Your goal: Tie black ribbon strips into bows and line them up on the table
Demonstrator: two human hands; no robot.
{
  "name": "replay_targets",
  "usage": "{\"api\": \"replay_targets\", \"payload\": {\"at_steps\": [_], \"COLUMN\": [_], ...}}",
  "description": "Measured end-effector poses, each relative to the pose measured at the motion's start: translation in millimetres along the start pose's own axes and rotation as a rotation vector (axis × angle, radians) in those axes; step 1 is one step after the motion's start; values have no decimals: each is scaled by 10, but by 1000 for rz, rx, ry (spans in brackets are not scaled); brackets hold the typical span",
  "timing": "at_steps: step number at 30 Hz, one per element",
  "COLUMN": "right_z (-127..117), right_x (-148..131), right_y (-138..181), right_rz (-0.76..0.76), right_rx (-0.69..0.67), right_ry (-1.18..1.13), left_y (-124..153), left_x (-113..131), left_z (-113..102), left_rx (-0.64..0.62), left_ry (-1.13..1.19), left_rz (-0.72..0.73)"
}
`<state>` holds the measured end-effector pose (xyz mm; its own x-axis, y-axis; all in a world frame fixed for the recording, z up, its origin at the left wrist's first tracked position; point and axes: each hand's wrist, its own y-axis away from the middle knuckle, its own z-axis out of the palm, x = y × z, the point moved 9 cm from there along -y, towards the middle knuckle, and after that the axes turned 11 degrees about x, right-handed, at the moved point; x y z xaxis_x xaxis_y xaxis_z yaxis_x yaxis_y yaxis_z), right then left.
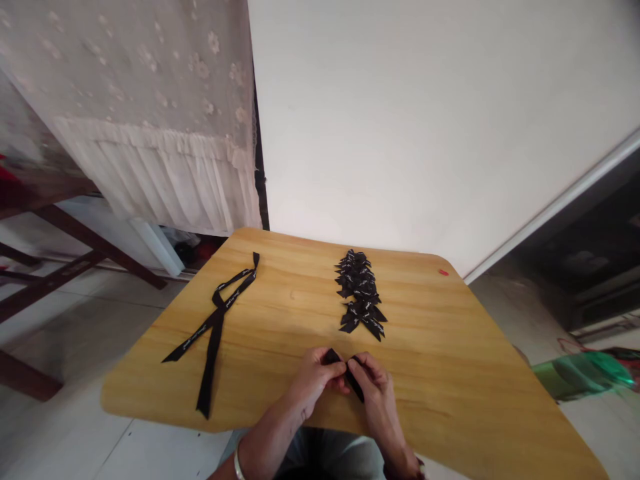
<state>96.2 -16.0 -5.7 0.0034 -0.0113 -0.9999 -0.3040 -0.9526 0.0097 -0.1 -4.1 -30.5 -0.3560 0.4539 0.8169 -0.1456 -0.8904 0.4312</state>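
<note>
Both of my hands meet near the front edge of the wooden table [450, 373]. My left hand [316, 379] and my right hand [376, 388] pinch a short piece of black ribbon [350, 373] between their fingertips, folded into a small loop shape. Just beyond my hands lies a row of several finished black ribbon bows [361, 293] with white lettering, running away from me. To the left, long loose strips of black ribbon [216, 327] lie crossed on the table.
A small red bit [443, 272] lies near the table's far right corner. A lace curtain [150, 113] hangs at the back left, a white wall behind. A dark wooden frame [55, 273] stands left, a green object [583, 373] on the floor right.
</note>
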Motion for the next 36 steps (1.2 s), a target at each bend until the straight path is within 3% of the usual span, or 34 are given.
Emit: {"api": "replay_targets", "payload": {"at_steps": [10, 16, 21, 28, 36], "right_z": [33, -83, 90, 3, -23], "right_x": [29, 72, -37, 7, 25], "right_y": [-39, -36, -8, -31, 0], "right_rz": [81, 139, 72, 18, -104], "right_rx": [5, 90, -97, -15, 16], "right_ry": [-24, -11, -38, -1, 124], "left_y": [6, 13, 27, 26, 12], "left_x": [0, 42, 85, 27, 49], "left_z": [-53, -83, -91, -81, -63], "left_rx": [18, 45, 84, 52, 111], "left_ry": [35, 85, 62, 66, 13], "left_rz": [3, 59, 86, 23, 71]}}
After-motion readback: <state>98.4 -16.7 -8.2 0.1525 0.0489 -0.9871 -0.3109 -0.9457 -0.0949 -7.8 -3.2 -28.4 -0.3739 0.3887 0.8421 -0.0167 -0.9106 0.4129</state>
